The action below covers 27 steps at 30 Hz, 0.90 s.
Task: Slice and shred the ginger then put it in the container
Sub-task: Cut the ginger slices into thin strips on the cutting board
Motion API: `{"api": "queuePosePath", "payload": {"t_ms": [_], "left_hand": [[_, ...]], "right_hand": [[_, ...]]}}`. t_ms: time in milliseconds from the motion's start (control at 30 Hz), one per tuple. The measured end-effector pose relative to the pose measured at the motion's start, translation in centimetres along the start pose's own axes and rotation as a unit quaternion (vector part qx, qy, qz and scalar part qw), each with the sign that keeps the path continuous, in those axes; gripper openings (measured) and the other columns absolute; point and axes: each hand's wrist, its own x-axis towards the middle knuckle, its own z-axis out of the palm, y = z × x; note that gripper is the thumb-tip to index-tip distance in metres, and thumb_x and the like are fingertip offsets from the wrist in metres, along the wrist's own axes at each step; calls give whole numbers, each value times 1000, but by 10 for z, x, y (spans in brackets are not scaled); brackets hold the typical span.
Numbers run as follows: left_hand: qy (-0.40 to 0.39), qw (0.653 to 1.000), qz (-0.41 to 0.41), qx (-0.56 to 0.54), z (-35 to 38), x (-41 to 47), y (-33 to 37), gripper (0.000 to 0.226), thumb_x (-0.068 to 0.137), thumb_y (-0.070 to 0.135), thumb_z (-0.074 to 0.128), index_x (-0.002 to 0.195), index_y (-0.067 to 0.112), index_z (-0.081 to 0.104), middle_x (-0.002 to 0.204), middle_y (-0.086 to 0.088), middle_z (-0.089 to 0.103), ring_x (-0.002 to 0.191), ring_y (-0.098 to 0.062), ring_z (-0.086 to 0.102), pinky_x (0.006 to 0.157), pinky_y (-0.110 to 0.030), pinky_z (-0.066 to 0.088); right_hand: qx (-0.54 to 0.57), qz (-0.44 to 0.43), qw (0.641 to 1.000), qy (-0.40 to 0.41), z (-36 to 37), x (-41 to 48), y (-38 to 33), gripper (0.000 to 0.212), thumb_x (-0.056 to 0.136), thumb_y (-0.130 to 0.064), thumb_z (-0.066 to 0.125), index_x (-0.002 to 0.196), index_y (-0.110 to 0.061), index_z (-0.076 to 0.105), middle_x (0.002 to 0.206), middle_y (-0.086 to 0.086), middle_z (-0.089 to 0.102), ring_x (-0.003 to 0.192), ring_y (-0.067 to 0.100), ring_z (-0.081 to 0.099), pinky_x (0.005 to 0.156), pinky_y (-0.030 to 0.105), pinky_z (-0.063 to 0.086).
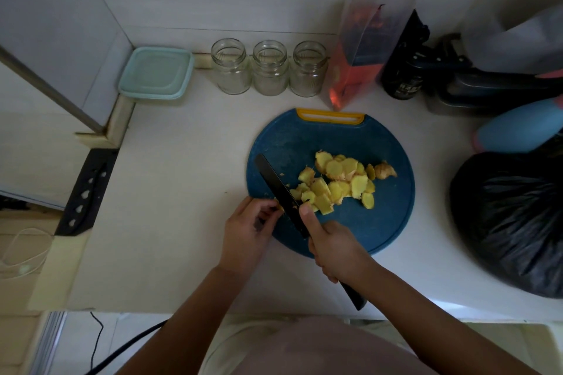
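A pile of yellow ginger slices lies in the middle of a round blue cutting board, with an uncut ginger knob at its right end. My right hand grips the handle of a black knife, thumb on the blade's side. The blade points up-left along the left side of the pile. My left hand rests at the board's left edge, fingertips touching the blade; a small bit of ginger may be under them, but I cannot tell. A pale blue lidded container sits at the back left.
Three empty glass jars stand in a row behind the board. A clear bag with red contents, a dark bottle and a black plastic bag crowd the right side. A black perforated knife sheath lies at the counter's left edge.
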Motion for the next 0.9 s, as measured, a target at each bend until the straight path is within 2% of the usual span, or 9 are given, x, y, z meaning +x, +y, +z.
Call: {"api": "queuePosePath", "payload": {"t_ms": [100, 233, 367, 433, 500, 567, 667, 900], "left_hand": [[1, 1000, 0, 6, -1, 0, 1, 10, 81, 12, 70, 90, 10, 71, 83, 2, 63, 72, -3, 58, 68, -10, 47], [0, 1000, 20, 23, -1, 0, 1, 8, 79, 9, 71, 87, 8, 72, 81, 2, 62, 74, -1, 57, 69, -5, 43], [15, 1000, 19, 17, -1, -1, 2, 11, 81, 16, 70, 84, 5, 72, 79, 0, 63, 74, -1, 57, 69, -4, 43], [20, 999, 23, 9, -1, -1, 3, 19, 84, 23, 64, 83, 6, 72, 79, 2, 63, 74, 0, 57, 69, -3, 43], [20, 999, 23, 11, -1, -1, 2, 16, 84, 20, 66, 81, 5, 72, 80, 3, 62, 74, 0, 57, 70, -4, 44], [23, 1000, 13, 9, 1, -3, 0, 13, 82, 16, 68, 80, 4, 72, 80, 3, 63, 73, -1, 59, 68, -10, 48], [27, 1000, 6, 3, 2, -6, 0, 21, 85, 24, 62, 81, 6, 72, 79, 2, 64, 73, -2, 60, 65, -19, 51], [23, 1000, 1, 4, 2, -6, 1, 7, 80, 9, 66, 82, 7, 73, 80, 4, 63, 75, -1, 59, 67, -14, 50]], "right_hand": [[3, 28, 1000, 2, 0, -2, 2, 56, 93, -67, 25, 63, -23, 40, 54, -2, 41, 40, 7, 37, 34, 12, 31], [8, 29, 999, 17, 2, -1, 4, 60, 93, -66, 28, 62, -17, 42, 52, -2, 42, 42, 7, 37, 41, 16, 31], [74, 28, 997, 23, 12, 1, 2, 64, 81, -75, 33, 55, -17, 30, 51, 1, 34, 40, 9, 33, 43, 25, 29], [60, 21, 997, 33, 14, 1, 3, 65, 88, -69, 34, 52, -16, 31, 47, 0, 34, 36, 6, 33, 43, 25, 31], [35, 13, 999, 33, 12, 0, 3, 63, 94, -64, 31, 54, -15, 37, 49, 0, 38, 39, 6, 36, 44, 21, 32], [10, 10, 999, 31, 12, -2, 4, 59, 95, -62, 28, 59, -17, 41, 53, 0, 42, 46, 8, 40, 47, 19, 33], [-10, 2, 999, 32, 13, -2, 4, 57, 94, -62, 26, 60, -18, 40, 56, -1, 43, 49, 8, 39, 49, 18, 33], [-26, -6, 999, 45, 17, 0, 2, 58, 93, -62, 26, 59, -17, 40, 56, -1, 42, 51, 7, 38, 48, 18, 33]]}}
